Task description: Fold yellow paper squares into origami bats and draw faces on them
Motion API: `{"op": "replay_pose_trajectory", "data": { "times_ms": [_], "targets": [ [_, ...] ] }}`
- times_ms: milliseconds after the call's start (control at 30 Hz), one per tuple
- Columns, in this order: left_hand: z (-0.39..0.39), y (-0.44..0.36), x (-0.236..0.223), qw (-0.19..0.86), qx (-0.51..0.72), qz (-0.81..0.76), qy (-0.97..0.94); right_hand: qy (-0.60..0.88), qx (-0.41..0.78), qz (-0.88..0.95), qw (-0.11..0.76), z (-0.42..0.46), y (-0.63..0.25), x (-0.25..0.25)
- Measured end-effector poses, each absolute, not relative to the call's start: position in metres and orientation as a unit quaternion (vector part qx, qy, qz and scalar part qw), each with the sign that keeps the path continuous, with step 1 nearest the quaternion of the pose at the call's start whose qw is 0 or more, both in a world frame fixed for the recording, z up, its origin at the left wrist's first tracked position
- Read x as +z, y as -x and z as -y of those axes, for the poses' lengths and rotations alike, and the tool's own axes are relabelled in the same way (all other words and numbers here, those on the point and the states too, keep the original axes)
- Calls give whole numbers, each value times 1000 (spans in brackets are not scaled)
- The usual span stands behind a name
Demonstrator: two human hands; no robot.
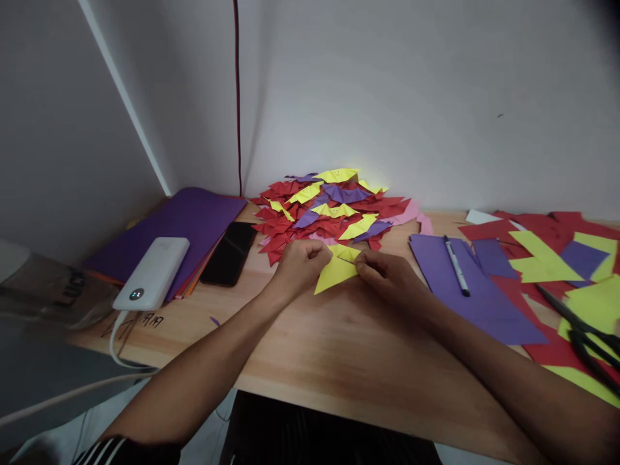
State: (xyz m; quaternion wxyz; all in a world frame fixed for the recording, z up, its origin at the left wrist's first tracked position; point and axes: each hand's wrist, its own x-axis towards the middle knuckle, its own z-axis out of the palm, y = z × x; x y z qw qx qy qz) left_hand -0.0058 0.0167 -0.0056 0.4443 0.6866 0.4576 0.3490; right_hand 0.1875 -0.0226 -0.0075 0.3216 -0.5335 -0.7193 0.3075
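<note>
Between my two hands is a yellow sheet of paper (334, 274), partly folded, with a pointed lower left corner. My left hand (305, 265) is closed, pinching its upper left side. On the other side, my right hand (385, 274) pinches the right edge, where a fold shows. Just beyond my hands lies a heap of folded paper shapes (339, 210) in red, yellow, purple and pink. Some of the yellow ones carry small drawn faces.
Purple paper (475, 310) with a pen (456, 266) lies to the right, beside paper scraps (542, 258) and black scissors (581, 329). At left are a phone (229, 254), a white power bank (152, 274) with a cable, and stacked purple sheets (194, 210). A wall stands behind.
</note>
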Motion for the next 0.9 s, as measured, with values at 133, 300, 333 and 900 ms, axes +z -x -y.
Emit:
{"op": "replay_pose_trajectory", "data": {
  "times_ms": [133,300,333,900],
  "targets": [
    [-16,6,-3,423,361,-465,-689,534,308,719,321,21,-190,-8],
    [-16,6,1,434,366,-445,-693,541,312,705,335,22,-190,-6],
    [-16,5,1,439,363,-439,-695,540,316,703,338,23,-189,-5],
    [-4,-7,-2,393,308,-421,-757,516,329,730,304,29,-182,-9]
  ]
}}
